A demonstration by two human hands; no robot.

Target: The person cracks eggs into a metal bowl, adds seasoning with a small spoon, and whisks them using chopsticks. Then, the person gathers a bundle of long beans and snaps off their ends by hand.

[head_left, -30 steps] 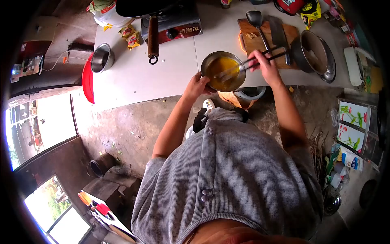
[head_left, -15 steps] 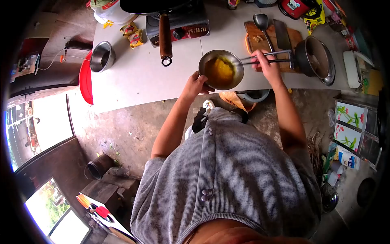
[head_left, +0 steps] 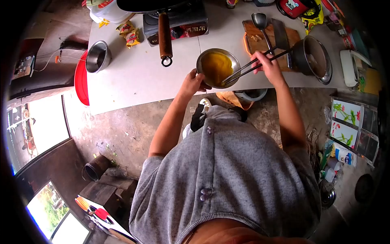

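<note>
My left hand [head_left: 193, 84] grips the left rim of a metal bowl [head_left: 234, 65], which tilts toward me near the table's front edge. Inside it is a yellow-orange liquid [head_left: 215, 67] that looks like beaten egg. A pair of dark chopsticks [head_left: 248, 69] is held in my right hand [head_left: 266, 65], fingers closed around them. Their tips dip into the liquid at the bowl's lower right side. Part of the left fingers is hidden beneath the bowl.
Behind stands a stove [head_left: 195, 28] bearing a black pan with a wooden handle [head_left: 165, 36]. At right lie a cutting board [head_left: 250, 30], a cleaver [head_left: 280, 34], a ladle [head_left: 259, 19] and a dark pot [head_left: 300, 57]. Leftward are a steel bowl [head_left: 98, 57] and small yellow packets [head_left: 131, 35].
The chopsticks have swung downward, their tips moving from the bowl's right side to its lower right in the liquid. The liquid has spread differently. The bowl stays in my left hand.
</note>
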